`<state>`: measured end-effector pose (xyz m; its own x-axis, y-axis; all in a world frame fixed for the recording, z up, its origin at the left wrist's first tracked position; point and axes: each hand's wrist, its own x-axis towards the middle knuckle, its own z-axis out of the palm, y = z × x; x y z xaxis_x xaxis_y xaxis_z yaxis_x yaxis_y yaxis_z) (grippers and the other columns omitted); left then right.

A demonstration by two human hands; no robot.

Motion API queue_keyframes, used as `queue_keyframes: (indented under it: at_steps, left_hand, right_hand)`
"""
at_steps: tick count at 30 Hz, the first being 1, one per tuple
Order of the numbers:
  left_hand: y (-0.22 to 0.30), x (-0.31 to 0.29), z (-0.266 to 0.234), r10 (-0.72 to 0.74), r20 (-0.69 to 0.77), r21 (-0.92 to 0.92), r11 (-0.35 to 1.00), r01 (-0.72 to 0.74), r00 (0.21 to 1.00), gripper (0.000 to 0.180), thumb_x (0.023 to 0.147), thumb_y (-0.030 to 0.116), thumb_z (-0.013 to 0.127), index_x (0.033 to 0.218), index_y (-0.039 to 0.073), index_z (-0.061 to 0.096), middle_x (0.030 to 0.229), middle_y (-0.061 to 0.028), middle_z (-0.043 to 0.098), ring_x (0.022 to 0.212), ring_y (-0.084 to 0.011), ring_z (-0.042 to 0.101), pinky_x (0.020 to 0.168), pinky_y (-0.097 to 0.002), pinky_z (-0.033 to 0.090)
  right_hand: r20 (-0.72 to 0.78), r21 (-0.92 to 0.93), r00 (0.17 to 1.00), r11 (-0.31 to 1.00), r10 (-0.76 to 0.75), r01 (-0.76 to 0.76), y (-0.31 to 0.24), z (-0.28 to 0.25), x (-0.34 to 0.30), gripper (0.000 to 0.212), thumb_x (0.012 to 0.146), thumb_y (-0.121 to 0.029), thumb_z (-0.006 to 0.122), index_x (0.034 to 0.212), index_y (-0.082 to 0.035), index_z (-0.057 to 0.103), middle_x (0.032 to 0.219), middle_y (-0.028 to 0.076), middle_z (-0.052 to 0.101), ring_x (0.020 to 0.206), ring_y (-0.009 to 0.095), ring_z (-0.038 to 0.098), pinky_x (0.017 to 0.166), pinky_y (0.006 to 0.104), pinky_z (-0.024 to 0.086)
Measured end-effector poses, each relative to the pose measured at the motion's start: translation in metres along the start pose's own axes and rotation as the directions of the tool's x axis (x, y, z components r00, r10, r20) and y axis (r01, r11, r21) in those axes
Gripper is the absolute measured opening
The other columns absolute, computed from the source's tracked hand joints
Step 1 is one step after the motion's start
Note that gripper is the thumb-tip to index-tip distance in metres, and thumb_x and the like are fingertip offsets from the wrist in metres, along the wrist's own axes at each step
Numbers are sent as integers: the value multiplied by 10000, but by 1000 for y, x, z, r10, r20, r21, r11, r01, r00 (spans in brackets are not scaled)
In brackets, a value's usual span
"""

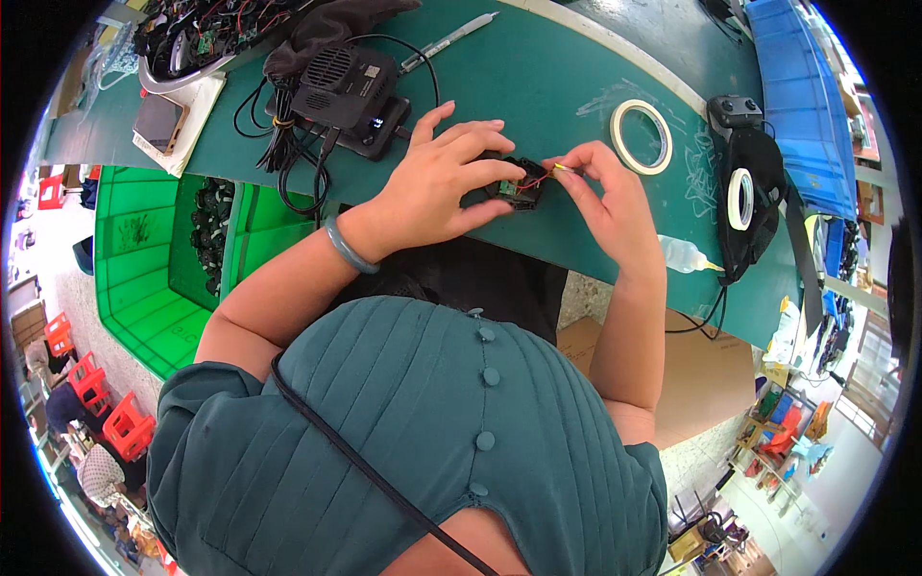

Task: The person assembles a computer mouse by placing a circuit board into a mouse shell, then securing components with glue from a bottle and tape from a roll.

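Observation:
My left hand (444, 180) is wrapped round a small black electronic housing (534, 199) and steadies it near the table's front edge. The housing is uncovered, and a green circuit board (509, 190) shows inside. Thin red wires (540, 180) run from the board toward my right hand (607, 200). Thumb and forefinger of that hand pinch the wires at the housing's right side, where a small yellow bit (560, 167) shows. Its exact kind is too small to make out. My left fingers cover part of the housing.
On the green table (567, 58) are a black vented box (338, 82) with cables, a pen (449, 41), a tape roll (642, 137), a dropper bottle (684, 254) and a black bag (752, 197). Lower left stands a green crate (144, 278) with black parts.

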<state>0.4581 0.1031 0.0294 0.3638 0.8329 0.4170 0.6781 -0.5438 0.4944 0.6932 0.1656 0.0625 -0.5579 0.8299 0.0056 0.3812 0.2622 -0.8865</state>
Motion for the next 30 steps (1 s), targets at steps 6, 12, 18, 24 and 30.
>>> queue_keyframes:
  at_steps: [6,12,18,24,30]
  left_hand:
    - [-5,-6,5,-11,2,-15,1000,11,1000,342,755,236,835,1063,197,691,1301,-9,627,1338,-236,519,1168,-548,232]
    - [-7,-7,7,18,-13,-15,1000,-18,1000,234,766,210,824,972,188,716,1327,-12,628,1340,-239,518,1161,-560,242]
    - [-7,-7,8,35,-10,-55,998,-35,999,168,783,197,809,931,169,734,1343,-33,622,1345,-252,513,1163,-545,262]
    - [-11,-8,8,44,0,-105,994,-44,999,153,785,175,805,921,159,737,1349,-40,621,1354,-258,503,1169,-543,268]
    - [-13,-7,5,37,-30,-135,990,-41,999,249,766,163,811,1003,176,739,1391,-100,561,1358,-295,484,1150,-563,306]
  right_hand:
    - [-244,-143,947,973,-210,179,-2,16,-4,107,842,-54,750,925,-17,693,866,71,663,776,195,655,711,297,521]
    - [-241,-125,970,992,-42,12,-6,24,0,152,798,-34,779,940,-85,762,842,43,636,744,166,632,638,297,499]
    - [-208,-345,935,916,-288,206,1,29,10,189,762,-38,783,941,-92,759,836,64,635,769,224,618,667,321,505]
    - [-125,-379,917,873,-378,309,9,29,18,210,728,-53,793,930,-103,764,847,49,651,828,239,610,724,337,502]
    - [-124,-333,922,891,-366,309,13,27,21,217,705,-53,803,915,-101,772,841,46,652,841,230,599,736,337,499]
